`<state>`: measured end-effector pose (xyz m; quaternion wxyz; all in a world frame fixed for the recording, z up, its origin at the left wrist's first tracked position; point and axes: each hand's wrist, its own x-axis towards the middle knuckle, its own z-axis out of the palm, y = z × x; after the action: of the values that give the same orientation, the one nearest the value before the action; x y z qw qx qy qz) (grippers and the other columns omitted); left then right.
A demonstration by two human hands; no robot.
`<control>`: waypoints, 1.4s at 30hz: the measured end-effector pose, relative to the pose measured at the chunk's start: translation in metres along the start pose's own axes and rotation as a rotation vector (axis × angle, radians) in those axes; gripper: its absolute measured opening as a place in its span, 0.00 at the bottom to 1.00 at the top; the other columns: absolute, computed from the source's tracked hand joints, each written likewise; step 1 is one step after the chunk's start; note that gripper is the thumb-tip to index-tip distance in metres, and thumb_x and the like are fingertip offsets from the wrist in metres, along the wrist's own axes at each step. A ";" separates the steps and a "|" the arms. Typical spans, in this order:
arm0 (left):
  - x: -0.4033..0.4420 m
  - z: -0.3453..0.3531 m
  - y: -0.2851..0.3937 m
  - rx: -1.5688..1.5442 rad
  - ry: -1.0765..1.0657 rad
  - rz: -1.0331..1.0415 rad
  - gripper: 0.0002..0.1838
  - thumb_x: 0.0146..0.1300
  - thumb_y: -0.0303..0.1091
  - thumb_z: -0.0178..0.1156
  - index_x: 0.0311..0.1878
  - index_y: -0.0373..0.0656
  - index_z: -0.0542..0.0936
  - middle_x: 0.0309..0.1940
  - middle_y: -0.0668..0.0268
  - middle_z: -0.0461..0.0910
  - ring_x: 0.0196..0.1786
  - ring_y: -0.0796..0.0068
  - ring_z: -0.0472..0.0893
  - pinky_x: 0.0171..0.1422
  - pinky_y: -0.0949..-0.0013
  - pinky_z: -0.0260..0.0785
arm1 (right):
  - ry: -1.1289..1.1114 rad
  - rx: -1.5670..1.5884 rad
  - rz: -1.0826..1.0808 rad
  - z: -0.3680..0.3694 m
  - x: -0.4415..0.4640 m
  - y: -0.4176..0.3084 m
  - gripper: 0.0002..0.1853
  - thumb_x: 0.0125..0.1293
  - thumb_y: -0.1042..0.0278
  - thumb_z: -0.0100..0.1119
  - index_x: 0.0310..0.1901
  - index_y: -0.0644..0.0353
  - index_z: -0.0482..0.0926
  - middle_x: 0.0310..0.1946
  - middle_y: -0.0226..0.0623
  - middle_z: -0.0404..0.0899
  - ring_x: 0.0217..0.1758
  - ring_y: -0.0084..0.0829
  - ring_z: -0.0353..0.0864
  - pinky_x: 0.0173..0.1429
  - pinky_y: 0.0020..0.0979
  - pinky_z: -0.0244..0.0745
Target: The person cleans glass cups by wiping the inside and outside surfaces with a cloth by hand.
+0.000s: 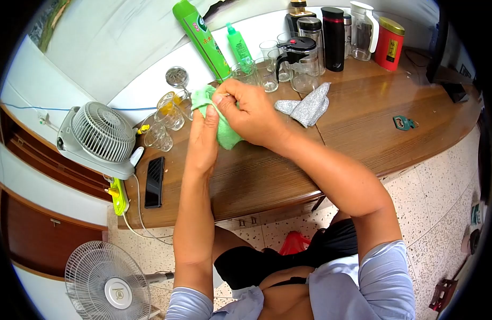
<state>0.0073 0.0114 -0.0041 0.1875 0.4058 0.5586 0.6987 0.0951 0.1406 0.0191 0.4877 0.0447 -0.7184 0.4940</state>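
A green cloth (pixel 228 133) is bunched between my two hands above the wooden table. My left hand (pixel 204 136) grips its left side, thumb pointing up. My right hand (pixel 248 112) pinches the cloth near its top, fingers curled. Whether something sits inside the cloth is hidden. Small glass cups (pixel 174 117) stand just left of my hands, and more glasses (pixel 267 74) stand behind them. A grey cloth (pixel 310 106) lies crumpled to the right, in front of a glass teapot (pixel 303 80) with a black lid and handle.
Green spray can (pixel 203 40), green bottle (pixel 239 45), black flask (pixel 333 40), pitcher (pixel 362 37) and red tin (pixel 388 45) line the back. A small fan (pixel 103 130) and phone (pixel 155 182) are left; a bottle opener (pixel 403 123) lies right. A standing fan (pixel 110 282) is lower left.
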 end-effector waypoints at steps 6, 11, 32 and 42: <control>0.003 -0.006 0.008 -0.221 -0.033 -0.070 0.36 0.87 0.62 0.37 0.76 0.37 0.68 0.69 0.54 0.77 0.71 0.62 0.80 0.74 0.58 0.76 | -0.164 0.011 -0.051 -0.002 -0.005 -0.007 0.10 0.77 0.67 0.63 0.41 0.66 0.84 0.29 0.40 0.82 0.32 0.24 0.78 0.39 0.32 0.75; 0.003 -0.001 0.014 -0.365 -0.063 -0.130 0.44 0.84 0.69 0.31 0.76 0.35 0.70 0.70 0.51 0.78 0.72 0.60 0.80 0.76 0.57 0.76 | -0.126 0.047 -0.148 -0.001 -0.005 -0.010 0.11 0.76 0.65 0.67 0.39 0.65 0.83 0.29 0.37 0.82 0.31 0.26 0.77 0.38 0.31 0.74; 0.004 -0.015 0.009 -0.718 -0.179 -0.320 0.18 0.83 0.44 0.55 0.62 0.39 0.78 0.54 0.62 0.84 0.53 0.66 0.87 0.57 0.61 0.86 | -0.237 0.245 -0.064 -0.002 -0.004 -0.006 0.15 0.80 0.58 0.64 0.42 0.64 0.83 0.33 0.31 0.82 0.37 0.20 0.78 0.44 0.28 0.76; -0.001 -0.026 0.004 -0.963 -0.245 -0.140 0.29 0.84 0.53 0.46 0.73 0.41 0.75 0.66 0.55 0.81 0.67 0.56 0.82 0.71 0.48 0.78 | -0.222 0.125 -0.258 -0.004 0.003 0.001 0.11 0.82 0.66 0.58 0.50 0.65 0.83 0.44 0.34 0.84 0.51 0.27 0.82 0.60 0.32 0.78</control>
<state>-0.0112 -0.0072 -0.0017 0.4641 0.3139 0.1725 0.8101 0.0952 0.1457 0.0210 0.4610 0.2210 -0.7240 0.4631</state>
